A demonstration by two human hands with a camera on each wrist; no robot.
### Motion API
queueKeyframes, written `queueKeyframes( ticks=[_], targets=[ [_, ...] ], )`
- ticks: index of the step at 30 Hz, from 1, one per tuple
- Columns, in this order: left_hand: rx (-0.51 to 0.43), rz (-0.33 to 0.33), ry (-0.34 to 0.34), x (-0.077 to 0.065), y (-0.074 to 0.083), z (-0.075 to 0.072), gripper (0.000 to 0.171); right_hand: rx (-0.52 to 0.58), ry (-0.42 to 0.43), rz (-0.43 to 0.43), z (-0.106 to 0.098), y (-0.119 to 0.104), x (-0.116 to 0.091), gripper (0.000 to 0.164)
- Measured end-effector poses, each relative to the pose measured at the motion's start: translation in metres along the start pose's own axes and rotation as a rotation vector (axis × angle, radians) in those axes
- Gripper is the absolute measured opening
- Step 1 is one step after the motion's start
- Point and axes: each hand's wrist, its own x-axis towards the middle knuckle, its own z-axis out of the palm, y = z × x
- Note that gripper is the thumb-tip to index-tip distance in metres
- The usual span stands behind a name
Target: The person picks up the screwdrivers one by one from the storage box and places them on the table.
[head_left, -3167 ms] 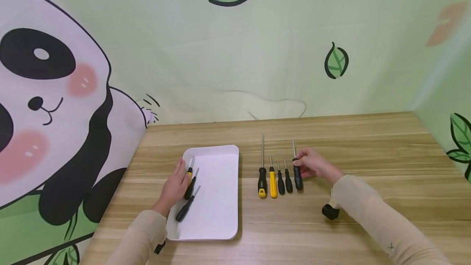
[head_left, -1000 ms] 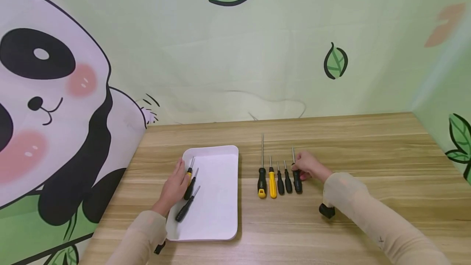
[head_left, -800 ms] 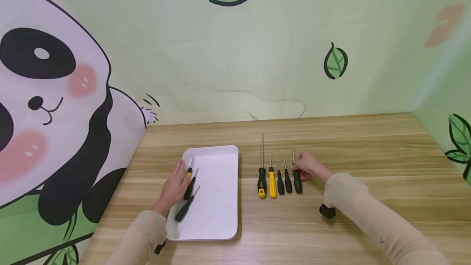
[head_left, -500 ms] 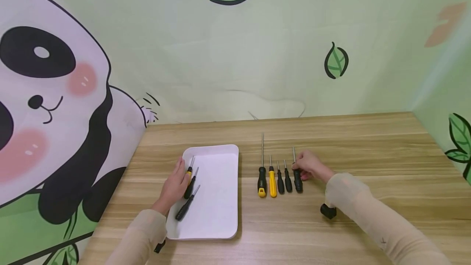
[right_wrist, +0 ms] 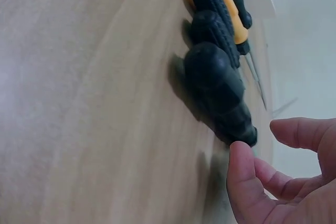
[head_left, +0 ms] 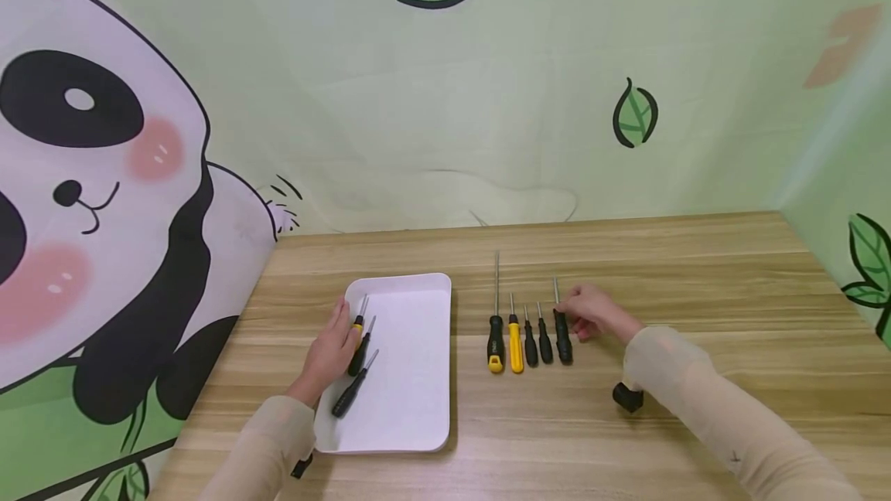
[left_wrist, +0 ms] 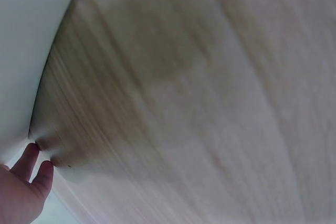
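White tray [head_left: 411, 369], one: flat on the wooden table [head_left: 696, 277]; I place every other entry by it over my camera feeds.

Left hand [head_left: 327, 354]: at the tray's left wall, fingers extended and resting on it, unclenched.

Screwdrivers inside the tray, three, all along its left side: one yellow-and-black screwdriver [head_left: 358, 324], partly covered by the left hand; one black screwdriver [head_left: 360, 358] just beside it; one slanted black screwdriver [head_left: 350, 399], closer to the tray's near-left corner.

Screwdrivers right of the tray, five, in a row, shafts toward the far wall. Counting outward from the tray, I list: long black screwdriver with a yellow end [head_left: 495, 342]; yellow screwdriver [head_left: 516, 348]; first small black screwdriver [head_left: 531, 347]; second small black screwdriver [head_left: 545, 345]; large black screwdriver [head_left: 563, 342], farthest out.

Right hand [head_left: 595, 311]: right of the tray, by the neck of the large black screwdriver; grip released, thumb and finger parted. Fingertip contact: I cannot tell.

Panda drawing [head_left: 97, 176], one: on the wall left of the tray.
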Motion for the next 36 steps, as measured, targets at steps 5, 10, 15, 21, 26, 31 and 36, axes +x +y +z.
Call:
queueKeyframes(
  ticks=[5, 10, 15, 21, 26, 31, 36],
  targets=[
    [0.004, 0.017, 0.014, 0.000, 0.001, 0.000, 0.054, 0.025, 0.003, -0.006, -0.006, -0.003, -0.003, 0.028],
    [0.000, 0.019, 0.022, 0.000, 0.000, 0.001, 0.054, 0.040, 0.002, -0.015, -0.011, -0.008, -0.006, 0.017],
    [0.002, 0.020, 0.022, -0.001, 0.000, 0.001, 0.054, 0.071, -0.016, -0.042, -0.014, -0.014, -0.007, 0.022],
    [-0.002, 0.023, 0.020, 0.000, 0.000, 0.001, 0.054, 0.076, -0.024, -0.077, -0.014, -0.020, -0.010, 0.035],
    [0.000, 0.012, 0.008, 0.001, 0.000, 0.000, 0.055, 0.074, -0.035, -0.094, -0.011, -0.026, -0.013, 0.039],
    [-0.003, 0.006, -0.001, 0.000, 0.001, -0.001, 0.055, 0.093, -0.049, -0.093, -0.005, -0.033, -0.017, 0.040],
    [-0.009, 0.006, -0.003, 0.000, 0.002, -0.002, 0.055, 0.126, -0.072, -0.091, 0.002, -0.040, -0.021, 0.040]
  ],
)
